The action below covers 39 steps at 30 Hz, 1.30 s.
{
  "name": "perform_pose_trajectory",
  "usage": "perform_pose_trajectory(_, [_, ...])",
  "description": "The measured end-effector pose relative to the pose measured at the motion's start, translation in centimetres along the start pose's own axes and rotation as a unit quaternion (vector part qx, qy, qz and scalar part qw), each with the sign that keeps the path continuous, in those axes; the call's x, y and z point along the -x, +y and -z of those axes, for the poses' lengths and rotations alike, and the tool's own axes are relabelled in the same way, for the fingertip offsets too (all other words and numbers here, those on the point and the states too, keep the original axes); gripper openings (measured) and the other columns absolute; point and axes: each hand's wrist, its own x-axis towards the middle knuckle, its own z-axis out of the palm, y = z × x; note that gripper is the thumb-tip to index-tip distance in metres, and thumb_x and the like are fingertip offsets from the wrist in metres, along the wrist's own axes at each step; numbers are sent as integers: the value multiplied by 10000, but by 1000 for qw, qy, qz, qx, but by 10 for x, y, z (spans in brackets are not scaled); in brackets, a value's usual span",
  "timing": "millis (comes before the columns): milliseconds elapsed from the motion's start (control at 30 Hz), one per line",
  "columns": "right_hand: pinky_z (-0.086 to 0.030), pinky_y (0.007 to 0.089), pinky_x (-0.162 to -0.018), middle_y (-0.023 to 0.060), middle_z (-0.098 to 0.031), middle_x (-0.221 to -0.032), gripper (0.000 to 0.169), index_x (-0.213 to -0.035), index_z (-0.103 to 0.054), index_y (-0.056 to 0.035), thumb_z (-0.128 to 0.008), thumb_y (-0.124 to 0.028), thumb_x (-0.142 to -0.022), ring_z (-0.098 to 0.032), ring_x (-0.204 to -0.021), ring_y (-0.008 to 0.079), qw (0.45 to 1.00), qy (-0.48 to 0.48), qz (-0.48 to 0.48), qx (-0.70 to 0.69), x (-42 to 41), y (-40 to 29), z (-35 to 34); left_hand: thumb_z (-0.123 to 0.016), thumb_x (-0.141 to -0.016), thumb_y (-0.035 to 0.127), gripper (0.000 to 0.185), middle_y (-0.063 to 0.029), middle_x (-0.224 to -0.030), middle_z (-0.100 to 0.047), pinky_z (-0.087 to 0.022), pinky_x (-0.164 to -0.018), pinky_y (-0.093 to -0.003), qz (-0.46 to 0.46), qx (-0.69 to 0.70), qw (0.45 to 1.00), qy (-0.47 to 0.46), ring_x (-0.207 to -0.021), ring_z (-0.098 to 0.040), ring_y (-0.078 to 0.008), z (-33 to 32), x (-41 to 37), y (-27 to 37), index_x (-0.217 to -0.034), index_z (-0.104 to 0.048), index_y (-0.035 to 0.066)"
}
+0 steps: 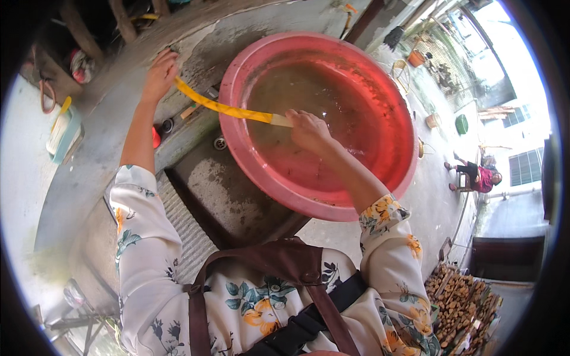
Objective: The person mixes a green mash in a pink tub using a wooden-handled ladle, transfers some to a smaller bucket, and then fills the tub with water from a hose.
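My right hand [309, 129] grips the pale end section of a yellow hose [227, 109] above a large red plastic tub [267, 182]. The tub holds murky water [289, 91], with dark dirt stuck along its inner wall. From my right hand the hose runs left over the tub's rim to beside my left hand [161, 73]. That hand is raised by the wall ledge with its fingers curled; whatever they touch is hidden. Below the tub's left side is a dark stone sink [236, 196] with a ribbed washboard slab [189, 222] and a metal drain [220, 143].
A light-blue soap dish [67, 135] sits on the left ledge, with a red object [156, 138] nearer the sink. Stacked firewood [463, 307] fills the lower right. Across the yard a person [478, 175] sits on a chair, near a green container [462, 124] and baskets.
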Motion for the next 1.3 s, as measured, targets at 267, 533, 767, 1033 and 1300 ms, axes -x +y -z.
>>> perform_pose_trajectory(267, [-459,380,-671,149,-583,-844,198,-898,-539,-46,-416,-130,-767,-577,-798,294,998,-31,-24,47,16,-24,24,-492,-766,84,255,-148,-1165,-460,-300,-936,-321,73,18,986,146,-1139,-379,-283,17,33,64,-1014,-519,34])
perform_pose_trajectory(533, [-472,384,-663,132,-586,-830,191,-938,-499,-38,-415,-111,-783,-587,-788,289,1000,-12,0,13,52,-64,16,-522,-746,83,288,-151,-1052,-527,-392,-831,-332,220,31,974,43,-1006,-488,-276,74,141,154,-1033,-533,57])
perform_pose_trajectory(767, [-479,367,-636,164,-588,-853,245,-950,-488,23,-441,-157,-791,-598,-770,280,999,15,31,21,79,-102,-26,-541,-738,84,262,-128,-1042,-534,-434,-762,-296,216,94,971,-38,-962,-524,-236,87,177,223,-997,-547,39])
perform_pose_trajectory(1033, [-471,369,-670,228,-529,-908,442,-1110,-335,91,-464,-45,-710,-571,-812,316,978,-81,186,-56,116,-113,-105,-549,-752,103,307,-128,-1083,-505,-477,-691,-270,234,225,943,-76,-918,-536,-192,63,158,280,-1045,-520,14])
perform_pose_trajectory(1300, [-416,385,-773,123,-537,-1020,315,-1028,-509,-66,-512,-209,-747,-504,-959,274,960,262,-27,-92,189,99,32,-545,-790,225,340,-52,-907,-532,-433,-633,-266,506,478,715,-69,-755,-501,-150,-15,153,255,-1056,-473,25])
